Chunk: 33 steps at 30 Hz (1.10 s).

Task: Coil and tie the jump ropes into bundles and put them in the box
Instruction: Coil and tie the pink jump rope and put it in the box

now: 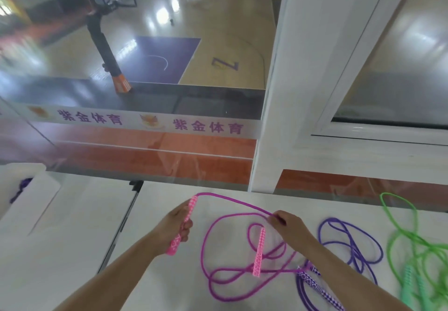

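My left hand (175,226) grips one pink patterned handle (185,223) of the magenta jump rope (213,250), lifted above the white table (150,274). My right hand (286,222) pinches the same rope's cord a short way along, so a stretch spans between both hands. The rope's other pink handle (259,252) lies on the table among loose magenta loops. A purple jump rope (349,243) with patterned handles (312,283) lies to the right, partly under my right forearm. A green jump rope (412,250) lies at the far right. A white box (36,189) at the left holds something purple.
A glass wall with a white frame post (271,117) runs along the table's far edge, with a sports court beyond. A seam (121,226) splits the table surface left of my left arm.
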Available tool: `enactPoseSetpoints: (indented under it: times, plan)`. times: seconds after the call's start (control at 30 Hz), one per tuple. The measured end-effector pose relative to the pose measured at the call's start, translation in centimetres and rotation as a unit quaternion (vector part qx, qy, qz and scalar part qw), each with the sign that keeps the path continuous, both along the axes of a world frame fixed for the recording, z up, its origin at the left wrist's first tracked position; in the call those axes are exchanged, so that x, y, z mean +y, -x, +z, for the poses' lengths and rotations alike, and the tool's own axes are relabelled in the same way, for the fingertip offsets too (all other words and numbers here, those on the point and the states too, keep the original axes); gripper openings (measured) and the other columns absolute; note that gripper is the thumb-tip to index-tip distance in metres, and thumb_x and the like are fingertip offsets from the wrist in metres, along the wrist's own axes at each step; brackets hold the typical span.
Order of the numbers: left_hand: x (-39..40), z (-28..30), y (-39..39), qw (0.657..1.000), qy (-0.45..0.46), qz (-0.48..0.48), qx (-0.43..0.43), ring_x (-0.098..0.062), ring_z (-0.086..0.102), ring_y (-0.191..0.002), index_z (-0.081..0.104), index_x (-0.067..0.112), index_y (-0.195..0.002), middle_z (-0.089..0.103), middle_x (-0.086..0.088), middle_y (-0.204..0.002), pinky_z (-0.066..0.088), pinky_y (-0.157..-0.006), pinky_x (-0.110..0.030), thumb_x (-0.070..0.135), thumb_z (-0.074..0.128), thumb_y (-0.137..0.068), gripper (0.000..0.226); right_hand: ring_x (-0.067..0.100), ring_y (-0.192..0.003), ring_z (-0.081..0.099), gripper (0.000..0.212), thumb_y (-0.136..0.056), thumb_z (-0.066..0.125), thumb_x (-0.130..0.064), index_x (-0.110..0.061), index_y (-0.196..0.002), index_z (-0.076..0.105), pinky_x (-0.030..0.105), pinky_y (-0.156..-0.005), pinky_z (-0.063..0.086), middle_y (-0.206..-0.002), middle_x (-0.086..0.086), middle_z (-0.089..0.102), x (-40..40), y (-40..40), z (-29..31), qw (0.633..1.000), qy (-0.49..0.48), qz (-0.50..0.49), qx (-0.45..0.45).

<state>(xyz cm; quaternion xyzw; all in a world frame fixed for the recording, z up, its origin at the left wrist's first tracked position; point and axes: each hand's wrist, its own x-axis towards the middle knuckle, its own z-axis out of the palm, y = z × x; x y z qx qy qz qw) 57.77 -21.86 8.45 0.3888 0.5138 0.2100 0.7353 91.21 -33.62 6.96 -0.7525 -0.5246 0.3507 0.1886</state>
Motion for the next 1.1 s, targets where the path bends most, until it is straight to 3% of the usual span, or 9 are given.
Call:
enactPoseSetpoints:
  times: [0.1,0.2,0.37,0.5,0.57,0.63,0.87,1.0,1.1]
  plan:
    - [0.5,-0.7,0.7,0.997,-0.019,0.038,0.064,-0.017,0.043,-0.048,0.056,0.015,-0.127,0.058,-0.015,-0.089,0.036,-0.049,-0.027,0.012,0.041,-0.105,0.026,0.007,-0.078,0.060,0.027,-0.106,0.044,-0.026,-0.021,-0.094,0.068,0.022,-0.070,0.043,-0.086,-0.009,0.067,-0.6,0.0,-0.7,0.997,0.028,-0.053,0.057]
    - [-0.7,-1.1,-0.5,0.994,-0.028,0.020,0.102,-0.016,0.046,-0.050,0.055,0.012,-0.117,0.054,-0.013,-0.088,0.037,-0.050,-0.028,0.016,0.038,-0.104,0.022,0.008,-0.058,0.047,0.031,-0.105,0.040,-0.016,-0.018,-0.096,0.070,0.024,-0.058,0.035,-0.069,-0.006,0.056,-0.6,2.7,-0.9,0.973,0.044,-0.137,0.183]
    - [-4.9,-0.3,-4.7,0.992,-0.095,-0.046,0.070,-0.022,0.051,-0.049,0.050,0.044,-0.123,0.053,-0.014,-0.071,0.044,-0.044,-0.027,0.029,0.038,-0.107,0.024,0.007,-0.052,0.046,0.028,-0.105,0.044,-0.010,-0.020,-0.118,0.067,0.023,-0.052,0.037,-0.067,-0.002,0.056,0.1,8.9,-0.3,0.954,0.012,-0.121,0.273]
    - [-6.1,-1.0,-6.5,0.986,-0.091,-0.083,0.110,-0.021,0.055,-0.052,0.046,0.033,-0.132,0.061,-0.018,-0.101,0.048,-0.050,-0.033,0.017,0.035,-0.105,0.033,0.005,-0.060,0.045,0.039,-0.105,0.044,-0.012,-0.023,-0.140,0.055,0.016,-0.056,0.036,-0.078,-0.007,0.056,0.6,11.2,0.1,0.969,0.021,-0.086,0.230]
    - [-6.3,-1.4,-6.9,0.984,-0.087,-0.075,0.136,-0.019,0.053,-0.049,0.036,0.025,-0.132,0.061,-0.017,-0.104,0.045,-0.049,-0.033,0.020,0.037,-0.105,0.027,0.003,-0.068,0.049,0.039,-0.104,0.042,-0.009,-0.021,-0.138,0.058,0.013,-0.059,0.039,-0.084,-0.007,0.058,0.6,11.6,0.4,0.976,0.024,-0.071,0.203]
    - [-6.4,-1.4,-7.2,0.985,-0.069,-0.068,0.145,-0.018,0.051,-0.048,0.027,0.034,-0.133,0.059,-0.015,-0.098,0.044,-0.045,-0.031,0.027,0.038,-0.106,0.030,0.004,-0.071,0.058,0.032,-0.104,0.047,-0.010,-0.017,-0.130,0.065,0.012,-0.062,0.045,-0.088,-0.005,0.066,0.4,11.7,0.4,0.980,0.013,-0.076,0.183]
    - [-6.4,-0.9,-7.5,0.984,-0.109,-0.078,0.116,-0.021,0.054,-0.053,0.051,0.029,-0.120,0.057,-0.011,-0.072,0.049,-0.051,-0.032,0.034,0.037,-0.106,0.020,0.005,-0.056,0.055,0.025,-0.103,0.052,-0.016,-0.021,-0.120,0.069,0.017,-0.055,0.045,-0.081,-0.003,0.068,0.1,11.3,0.0,0.980,-0.010,-0.108,0.167]
    - [-6.3,-1.0,-7.9,0.982,-0.097,-0.071,0.145,-0.021,0.064,-0.065,0.052,0.017,-0.112,0.065,-0.014,-0.095,0.058,-0.064,-0.037,0.027,0.047,-0.103,0.014,0.005,-0.065,0.057,0.029,-0.103,0.045,-0.012,-0.020,-0.121,0.067,0.014,-0.057,0.044,-0.087,-0.004,0.069,0.2,11.3,0.1,0.982,0.012,-0.109,0.153]
    - [-6.7,-0.6,-8.6,0.987,-0.077,-0.072,0.122,-0.021,0.062,-0.071,0.057,0.012,-0.105,0.068,-0.015,-0.095,0.053,-0.065,-0.035,0.015,0.044,-0.100,0.014,0.005,-0.067,0.067,0.018,-0.101,0.053,-0.010,-0.014,-0.113,0.066,0.014,-0.061,0.051,-0.087,-0.003,0.072,0.2,11.2,0.2,0.980,-0.006,-0.120,0.156]
